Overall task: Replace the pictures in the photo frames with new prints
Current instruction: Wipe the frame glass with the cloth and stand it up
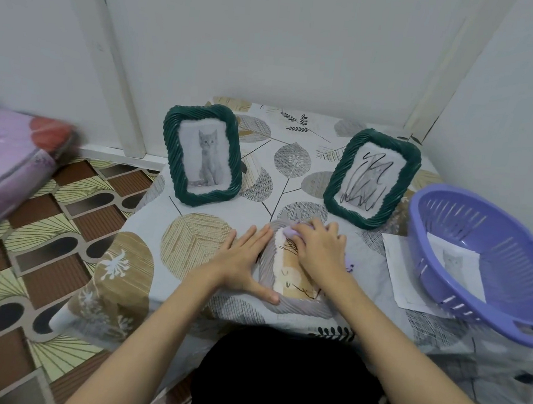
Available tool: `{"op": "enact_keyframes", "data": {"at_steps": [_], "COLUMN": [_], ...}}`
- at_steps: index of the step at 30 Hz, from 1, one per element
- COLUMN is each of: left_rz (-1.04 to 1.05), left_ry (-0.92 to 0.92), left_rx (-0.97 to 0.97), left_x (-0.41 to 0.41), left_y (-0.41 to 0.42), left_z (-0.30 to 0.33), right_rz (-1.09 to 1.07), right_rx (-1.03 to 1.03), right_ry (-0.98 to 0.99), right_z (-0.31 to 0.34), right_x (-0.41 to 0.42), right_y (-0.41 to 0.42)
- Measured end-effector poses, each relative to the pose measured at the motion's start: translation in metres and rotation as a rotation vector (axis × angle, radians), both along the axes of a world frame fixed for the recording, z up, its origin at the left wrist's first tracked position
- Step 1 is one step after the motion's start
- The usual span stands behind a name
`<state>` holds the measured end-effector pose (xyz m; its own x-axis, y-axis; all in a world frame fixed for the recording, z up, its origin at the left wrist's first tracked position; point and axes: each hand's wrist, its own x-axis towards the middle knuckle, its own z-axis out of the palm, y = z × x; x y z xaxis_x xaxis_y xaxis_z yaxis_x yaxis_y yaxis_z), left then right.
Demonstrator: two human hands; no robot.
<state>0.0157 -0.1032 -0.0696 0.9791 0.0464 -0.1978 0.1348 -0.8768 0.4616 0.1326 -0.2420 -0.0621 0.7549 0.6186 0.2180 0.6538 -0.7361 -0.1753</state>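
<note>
From my remote seat I saw a small table covered by a pale cloth printed with leaf shapes (298,133), set against a white wall. A pale lilac ribbed photo frame (267,260) lay flat near the table's near edge, and inside it showed a print marked with dark scribbles (289,269). The left hand (246,265) lay flat on the left side of that frame, fingers straight and close together, thumb spread out along the near edge, pressing down. The right hand (317,249) rested on the frame's far right part with fingers curled over a small lilac piece (290,231); I could not tell what that piece was or how firmly it was gripped.

At the far left a dark green ribbed frame holding a grey kitten picture (202,155) stood upright. At the far right a second dark green ribbed frame with a scribbled-over picture (371,178) stood upright, leaning back slightly. To the right, a purple slotted plastic basket (485,219) sat tilted at the table's right edge, resting partly on a white sheet of paper (396,263). Inside the basket lay a fresh kitten print (454,262). On the left, beyond the table, was a patterned floor (25,260) and a pink wrapped bundle (2,160).
</note>
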Motion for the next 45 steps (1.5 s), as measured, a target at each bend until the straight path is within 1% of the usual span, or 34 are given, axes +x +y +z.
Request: {"op": "enact_keyframes", "data": {"at_steps": [3, 6, 8, 9, 11, 12, 14, 15, 17, 19, 20, 21, 24, 25, 27, 29, 30, 32, 35, 37, 41, 43, 45], "left_rz": [0.001, 0.01, 0.015, 0.016, 0.009, 0.006, 0.011, 0.017, 0.029, 0.032, 0.03, 0.027, 0.027, 0.03, 0.035, 0.045, 0.049, 0.048, 0.045, 0.067, 0.097, 0.1, 0.105], "left_ry": [-0.003, -0.01, -0.006, 0.0, 0.014, 0.016, 0.004, -0.005, -0.012, 0.002, 0.014, 0.028, 0.062, 0.065, 0.062, 0.057, 0.061, 0.076, 0.069, 0.028, -0.013, -0.01, 0.004], "left_rx": [0.004, 0.017, 0.015, 0.006, -0.013, -0.019, -0.026, -0.027, -0.027, -0.026, -0.022, -0.016, 0.001, -0.002, -0.013, -0.02, -0.022, -0.029, -0.053, -0.028, -0.026, -0.022, -0.006], "left_x": [-0.001, 0.0, 0.0, 0.0, -0.001, -0.002, -0.004, -0.005, -0.006, -0.005, -0.005, -0.004, -0.003, -0.003, -0.004, -0.005, -0.005, -0.005, -0.008, -0.01, -0.01, -0.009, -0.009], "left_y": [0.0, 0.0, 0.0, 0.0, -0.002, -0.003, -0.005, -0.005, -0.006, -0.006, -0.007, -0.007, -0.007, -0.008, -0.01, -0.01, -0.01, -0.011, -0.018, -0.022, -0.022, -0.022, -0.023], "left_z": [0.0, -0.001, -0.001, 0.0, 0.002, 0.003, 0.004, 0.004, 0.004, 0.005, 0.006, 0.006, 0.009, 0.01, 0.011, 0.012, 0.012, 0.013, 0.011, 0.007, 0.001, 0.002, 0.003], "right_rz": [0.117, 0.368, 0.469, 0.47, 0.345, 0.286, 0.247, 0.27, 0.393, 0.502, 0.51, 0.477, 0.284, 0.264, 0.322, 0.458, 0.49, 0.475, 0.298, 0.324, 0.535, 0.521, 0.448], "right_rx": [0.039, 0.117, 0.143, 0.12, 0.079, 0.09, 0.146, 0.151, 0.141, 0.125, 0.102, 0.072, 0.019, 0.031, 0.056, 0.092, 0.103, 0.079, 0.041, 0.093, 0.163, 0.171, 0.183], "right_ry": [0.086, 0.103, 0.06, 0.055, 0.111, 0.119, 0.121, 0.135, 0.136, 0.085, 0.06, 0.056, 0.085, 0.098, 0.141, 0.116, 0.085, 0.066, 0.077, 0.046, 0.067, 0.075, 0.03], "right_z": [-0.002, -0.005, -0.005, -0.002, 0.006, 0.007, 0.004, 0.001, -0.004, -0.006, -0.003, 0.001, 0.009, 0.011, 0.01, 0.001, -0.002, 0.004, 0.015, 0.009, -0.004, 0.003, 0.006], "right_x": [-0.011, -0.028, -0.027, -0.021, -0.009, -0.006, -0.014, -0.021, -0.038, -0.038, -0.031, -0.023, -0.017, -0.023, -0.039, -0.044, -0.038, -0.02, -0.012, -0.02, -0.025, -0.015, -0.01], "right_y": [0.008, -0.034, -0.068, -0.076, -0.071, -0.06, -0.039, -0.034, -0.044, -0.067, -0.075, -0.076, -0.052, -0.042, -0.038, -0.057, -0.07, -0.085, -0.075, -0.067, -0.103, -0.109, -0.096]}}
